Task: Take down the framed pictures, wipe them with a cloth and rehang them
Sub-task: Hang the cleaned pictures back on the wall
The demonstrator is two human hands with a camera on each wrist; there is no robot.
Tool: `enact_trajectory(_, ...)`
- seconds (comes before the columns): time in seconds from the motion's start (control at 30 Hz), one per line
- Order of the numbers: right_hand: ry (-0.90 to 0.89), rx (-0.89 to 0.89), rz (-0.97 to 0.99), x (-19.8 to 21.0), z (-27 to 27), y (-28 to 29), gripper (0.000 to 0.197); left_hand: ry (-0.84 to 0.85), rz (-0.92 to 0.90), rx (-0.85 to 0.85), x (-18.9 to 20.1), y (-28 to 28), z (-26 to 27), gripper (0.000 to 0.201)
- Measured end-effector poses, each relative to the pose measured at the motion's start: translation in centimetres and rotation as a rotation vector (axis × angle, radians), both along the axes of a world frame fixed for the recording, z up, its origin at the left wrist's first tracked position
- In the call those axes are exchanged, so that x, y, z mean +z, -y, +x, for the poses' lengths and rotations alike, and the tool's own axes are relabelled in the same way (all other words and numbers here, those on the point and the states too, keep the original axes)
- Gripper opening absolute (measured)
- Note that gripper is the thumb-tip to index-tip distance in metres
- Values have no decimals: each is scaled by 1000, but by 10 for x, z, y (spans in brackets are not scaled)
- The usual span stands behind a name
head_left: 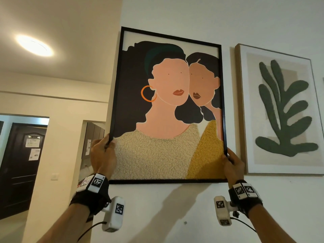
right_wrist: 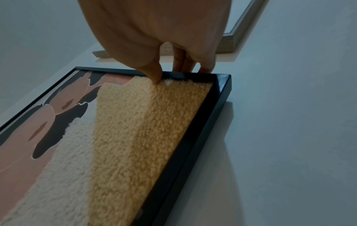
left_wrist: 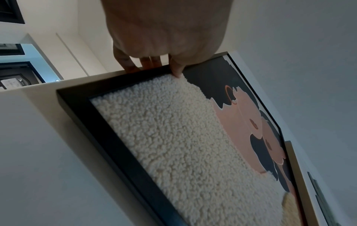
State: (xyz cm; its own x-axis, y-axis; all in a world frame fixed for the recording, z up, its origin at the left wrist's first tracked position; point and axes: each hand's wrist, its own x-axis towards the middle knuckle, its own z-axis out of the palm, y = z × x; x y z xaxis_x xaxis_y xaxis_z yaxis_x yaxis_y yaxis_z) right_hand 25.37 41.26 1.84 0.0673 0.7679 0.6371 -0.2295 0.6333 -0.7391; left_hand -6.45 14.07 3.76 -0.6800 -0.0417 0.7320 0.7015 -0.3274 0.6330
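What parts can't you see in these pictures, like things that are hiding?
- The hook or nail: all three views, hidden behind the black-framed picture.
- Fingers of the left hand and right hand: mostly curled behind the frame's edges; only thumbs show in front.
- The leaf picture: head view, right side cut off by the image edge.
- Papers on the dark door: head view, writing too small.
- No cloth shows in any view.

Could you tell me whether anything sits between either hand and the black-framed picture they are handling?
No. The left hand grips the left edge of the black-framed picture and the right hand grips its right edge, thumbs on the front. The leaf picture hangs close beside the right hand, apart from the frame.
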Motion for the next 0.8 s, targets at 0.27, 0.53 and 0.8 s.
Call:
enact_trajectory(0.27, 5, 1, 9, 0, 0, -3, 39, -26, -4, 44, 3, -1, 1, 31)
enact_trajectory(0.53, -2, 6, 3, -4, -3, -10, 39, -41, -15, 84, 5, 3, 5, 32)
enact_trajectory(0.8, 43, -12, 35, -5, 0, -8, 38, -50, -35, 102, 3, 2, 7, 31)
